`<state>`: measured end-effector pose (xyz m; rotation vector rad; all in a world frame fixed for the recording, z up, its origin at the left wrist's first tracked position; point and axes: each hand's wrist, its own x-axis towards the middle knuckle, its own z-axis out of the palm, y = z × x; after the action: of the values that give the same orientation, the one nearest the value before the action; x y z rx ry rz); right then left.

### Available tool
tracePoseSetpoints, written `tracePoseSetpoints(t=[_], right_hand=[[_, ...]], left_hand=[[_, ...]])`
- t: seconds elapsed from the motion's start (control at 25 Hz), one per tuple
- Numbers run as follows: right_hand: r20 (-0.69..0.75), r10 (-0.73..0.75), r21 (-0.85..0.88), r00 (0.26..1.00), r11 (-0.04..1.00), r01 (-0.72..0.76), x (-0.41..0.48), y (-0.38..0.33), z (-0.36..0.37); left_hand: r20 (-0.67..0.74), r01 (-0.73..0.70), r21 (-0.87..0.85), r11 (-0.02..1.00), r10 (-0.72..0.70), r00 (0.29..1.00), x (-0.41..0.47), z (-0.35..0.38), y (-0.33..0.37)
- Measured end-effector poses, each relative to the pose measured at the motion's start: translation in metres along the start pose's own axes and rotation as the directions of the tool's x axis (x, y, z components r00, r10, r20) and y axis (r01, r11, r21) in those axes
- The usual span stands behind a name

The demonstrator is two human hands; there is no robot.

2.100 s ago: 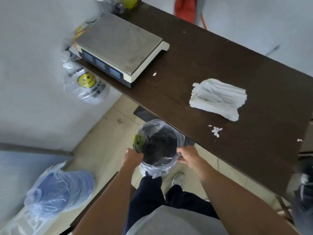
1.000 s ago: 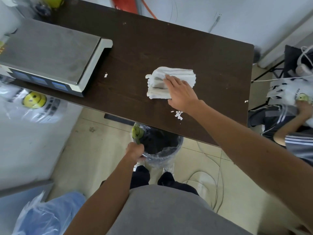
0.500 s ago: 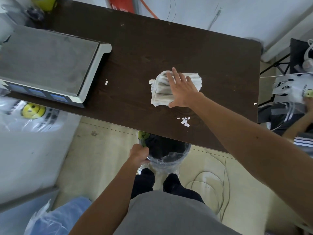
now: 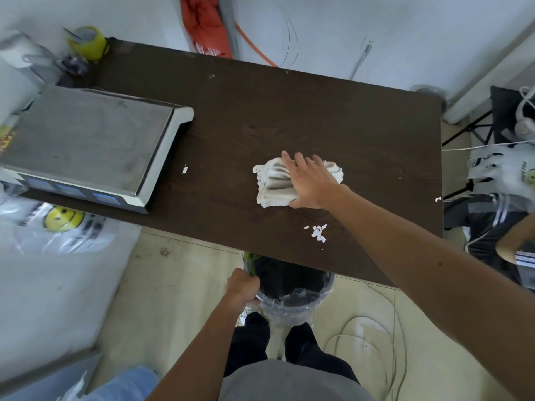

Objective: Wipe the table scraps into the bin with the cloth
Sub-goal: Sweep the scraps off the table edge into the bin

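The cloth (image 4: 275,183) is a white, ribbed rag, folded into a rumpled pad on the dark table (image 4: 289,111), its long axis running roughly left to right, its ridges fanning toward the left. The right hand (image 4: 311,182) lies flat on its right half, fingers spread wide, pressing rather than gripping. A cluster of white scraps (image 4: 318,230) sits near the table's front edge, apart from the cloth. Below that edge the left hand (image 4: 241,287) is closed on the rim of the plastic-lined bin (image 4: 292,302). A scale (image 4: 86,146) stands at the left.
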<state>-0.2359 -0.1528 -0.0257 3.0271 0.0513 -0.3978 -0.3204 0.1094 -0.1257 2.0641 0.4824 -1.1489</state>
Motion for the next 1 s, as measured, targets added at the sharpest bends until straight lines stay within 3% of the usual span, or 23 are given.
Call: tracePoseSetpoints(t=[0.16,0.36,0.56,0.68,0.88,1.0], right_hand=[[-0.021,0.025,0.128,0.999,0.992,-0.022,-0.001,0.001,0.002],[-0.03,-0.004,0.108,1.0,0.994,0.007,-0.004,0.0,0.015],[0.094,0.022,-0.124,0.995,0.992,-0.01,0.003,-0.003,0.022],[0.115,0.074,-0.048,0.991,0.996,-0.069,0.009,-0.001,0.017],[0.0,0.076,0.053,0.997,0.996,-0.076,0.0,0.004,0.018],[0.004,0.212,0.152,0.977,0.966,-0.21,-0.017,0.022,0.021]], left_hand=[[-0.003,-0.012,0.023,1.0,0.012,1.0,-0.006,-0.002,0.003],[-0.019,0.003,0.02,1.0,-0.003,1.0,-0.008,0.001,0.0],[-0.014,0.025,-0.009,1.0,-0.025,1.0,-0.005,0.003,-0.005],[-0.026,0.02,-0.017,1.0,-0.02,0.999,-0.004,0.005,-0.008],[-0.034,0.009,-0.015,1.0,-0.009,0.999,-0.006,0.008,-0.012],[-0.035,0.004,-0.006,1.0,-0.004,0.999,-0.008,0.011,-0.014]])
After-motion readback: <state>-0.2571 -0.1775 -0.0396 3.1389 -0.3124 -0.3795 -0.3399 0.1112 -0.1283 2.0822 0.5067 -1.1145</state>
